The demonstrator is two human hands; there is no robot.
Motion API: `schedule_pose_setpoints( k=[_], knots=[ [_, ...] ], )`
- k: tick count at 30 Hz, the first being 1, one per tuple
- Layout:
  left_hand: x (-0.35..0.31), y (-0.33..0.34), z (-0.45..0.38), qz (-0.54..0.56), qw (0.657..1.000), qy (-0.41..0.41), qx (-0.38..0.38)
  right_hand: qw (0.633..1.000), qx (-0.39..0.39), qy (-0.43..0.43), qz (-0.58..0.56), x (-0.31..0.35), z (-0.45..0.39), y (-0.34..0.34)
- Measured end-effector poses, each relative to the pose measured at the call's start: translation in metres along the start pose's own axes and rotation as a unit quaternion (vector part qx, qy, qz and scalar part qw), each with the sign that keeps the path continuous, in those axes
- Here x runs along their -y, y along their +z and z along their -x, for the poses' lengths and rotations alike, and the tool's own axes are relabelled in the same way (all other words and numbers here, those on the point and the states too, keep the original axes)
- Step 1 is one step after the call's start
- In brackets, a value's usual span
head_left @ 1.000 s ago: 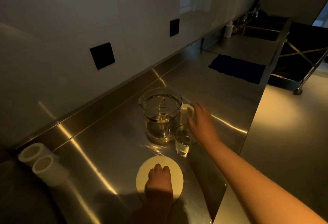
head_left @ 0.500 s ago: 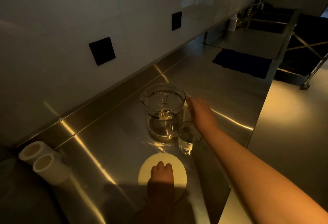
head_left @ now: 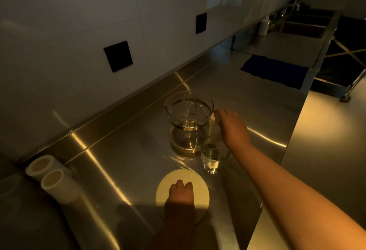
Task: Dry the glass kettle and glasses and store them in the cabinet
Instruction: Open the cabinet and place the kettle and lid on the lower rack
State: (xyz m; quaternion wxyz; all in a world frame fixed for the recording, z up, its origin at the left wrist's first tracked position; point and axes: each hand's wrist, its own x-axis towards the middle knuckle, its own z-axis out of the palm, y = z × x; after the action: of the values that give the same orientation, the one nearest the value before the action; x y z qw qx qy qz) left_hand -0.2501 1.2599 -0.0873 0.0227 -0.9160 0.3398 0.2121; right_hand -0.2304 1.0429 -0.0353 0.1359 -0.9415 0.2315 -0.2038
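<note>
My left hand (head_left: 181, 192) rests on the round pale lid (head_left: 182, 192) near the counter's (head_left: 122, 170) front edge, fingers bent over it; behind it stands the glass kettle (head_left: 189, 123), water inside; just beside it a glass (head_left: 213, 153); my right hand (head_left: 232, 127) grips the kettle's handle; nothing looks dried or stored yet; the blue cloth (head_left: 274, 71) lies well apart.

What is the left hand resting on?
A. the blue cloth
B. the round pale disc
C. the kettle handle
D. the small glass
B: the left hand lies on the round pale disc at the counter's near edge, while the right hand is at the kettle handle.
</note>
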Motion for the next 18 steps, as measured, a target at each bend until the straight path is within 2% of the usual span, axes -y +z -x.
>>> schedule_pose_setpoints(
  k=[6, 18],
  knots=[
    [-0.002, -0.001, -0.001, 0.000, 1.000, 0.001, 0.013, 0.999, -0.009, 0.007, 0.049, -0.005, 0.009, -0.005],
    [-0.020, -0.002, -0.002, 0.002, 0.996, 0.049, 0.070, 0.988, -0.026, 0.096, 0.116, -0.035, 0.052, -0.032]
  ],
)
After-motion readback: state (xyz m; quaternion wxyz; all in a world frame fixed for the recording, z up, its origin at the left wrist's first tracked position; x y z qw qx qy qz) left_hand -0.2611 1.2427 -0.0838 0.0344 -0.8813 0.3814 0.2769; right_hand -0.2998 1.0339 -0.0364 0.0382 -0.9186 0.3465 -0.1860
